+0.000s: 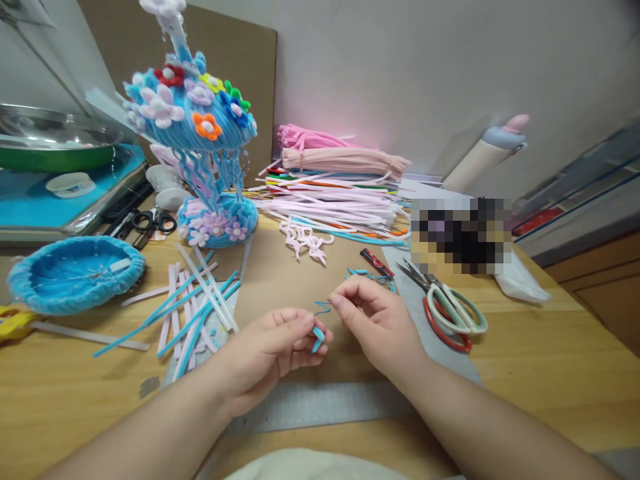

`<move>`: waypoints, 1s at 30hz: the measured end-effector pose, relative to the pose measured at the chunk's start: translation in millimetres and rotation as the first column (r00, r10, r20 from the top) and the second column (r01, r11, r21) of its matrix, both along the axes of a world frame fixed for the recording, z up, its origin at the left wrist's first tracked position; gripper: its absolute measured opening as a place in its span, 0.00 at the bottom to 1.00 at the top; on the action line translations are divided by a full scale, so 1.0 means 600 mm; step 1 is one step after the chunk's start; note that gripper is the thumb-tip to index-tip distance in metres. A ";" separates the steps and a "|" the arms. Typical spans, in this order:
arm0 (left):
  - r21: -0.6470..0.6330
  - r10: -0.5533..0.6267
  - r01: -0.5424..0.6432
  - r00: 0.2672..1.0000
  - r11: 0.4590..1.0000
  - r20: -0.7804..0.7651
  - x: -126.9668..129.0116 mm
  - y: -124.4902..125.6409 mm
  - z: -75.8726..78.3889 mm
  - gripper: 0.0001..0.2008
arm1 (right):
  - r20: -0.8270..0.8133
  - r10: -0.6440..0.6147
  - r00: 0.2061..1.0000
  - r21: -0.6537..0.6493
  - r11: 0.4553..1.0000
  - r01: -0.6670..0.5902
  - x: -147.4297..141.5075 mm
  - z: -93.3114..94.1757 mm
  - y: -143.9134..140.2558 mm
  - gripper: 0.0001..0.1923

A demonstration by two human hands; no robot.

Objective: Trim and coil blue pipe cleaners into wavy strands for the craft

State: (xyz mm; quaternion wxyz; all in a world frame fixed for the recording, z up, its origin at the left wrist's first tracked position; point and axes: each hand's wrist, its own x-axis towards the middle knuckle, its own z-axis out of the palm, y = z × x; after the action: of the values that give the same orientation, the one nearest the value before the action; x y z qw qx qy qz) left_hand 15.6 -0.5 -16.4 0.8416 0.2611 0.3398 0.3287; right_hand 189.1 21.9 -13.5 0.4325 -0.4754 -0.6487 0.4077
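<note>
Your left hand (280,341) grips a bent blue piece (318,339), your right hand (374,321) a thin strand (323,309), centre frame. Apparent step: shaping; fine control required.

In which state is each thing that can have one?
Short light blue fuzzy strip: bent, held by left fingers.
Thin blue wire: kinked, pinched by right fingers.
Pale pink fuzzy twisted pieces: bent, lying on brown board.
Tall blue fuzzy flowered ornament: standing upright.
Blue fuzzy oval shell: hollow side up.
Black scissors: handles apart, blades unclear.
Pale green scissors: lying over a red handle.
</note>
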 end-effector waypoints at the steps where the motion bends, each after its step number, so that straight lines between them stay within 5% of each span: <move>1: -0.008 0.021 -0.021 1.000 1.000 0.006 -0.001 0.001 0.000 0.10 | -0.036 0.021 0.999 -0.019 1.000 -0.022 0.000 0.000 0.000 0.07; 6: -0.067 0.120 -0.114 0.989 0.991 0.089 -0.002 0.003 -0.002 0.09 | -0.244 0.118 0.963 -0.102 0.984 -0.147 -0.001 -0.002 0.000 0.05; 14: -0.107 0.095 -0.075 0.975 0.991 0.200 -0.005 0.002 0.004 0.08 | -0.228 0.217 0.949 0.136 0.972 -0.190 0.015 0.002 0.009 0.02; 17: -0.061 0.060 -0.050 0.985 0.997 0.164 -0.006 0.002 0.004 0.08 | -0.183 0.281 0.942 0.223 0.945 -0.239 0.021 0.005 0.011 0.03; 21: 0.133 0.122 -0.114 0.991 0.985 -0.053 -0.002 0.001 0.002 0.08 | -0.151 0.293 0.944 0.175 0.948 -0.266 0.021 0.007 0.009 0.02; 25: 0.486 0.261 -0.042 0.882 0.873 -0.393 0.002 0.000 0.000 0.06 | -0.288 0.236 0.928 0.039 0.971 -0.235 0.014 0.008 0.008 0.05; 30: 0.746 0.436 0.326 0.650 0.581 -0.623 -0.001 -0.003 -0.006 0.05 | -0.453 0.115 0.884 -0.182 0.959 -0.218 0.011 0.008 0.011 0.08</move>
State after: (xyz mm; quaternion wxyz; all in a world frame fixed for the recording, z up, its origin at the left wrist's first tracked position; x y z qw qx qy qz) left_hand 15.0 -2.5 -19.9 0.3883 0.7143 0.4770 0.3339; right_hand 195.5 28.3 -8.5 0.4730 -0.3599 -0.5224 0.6113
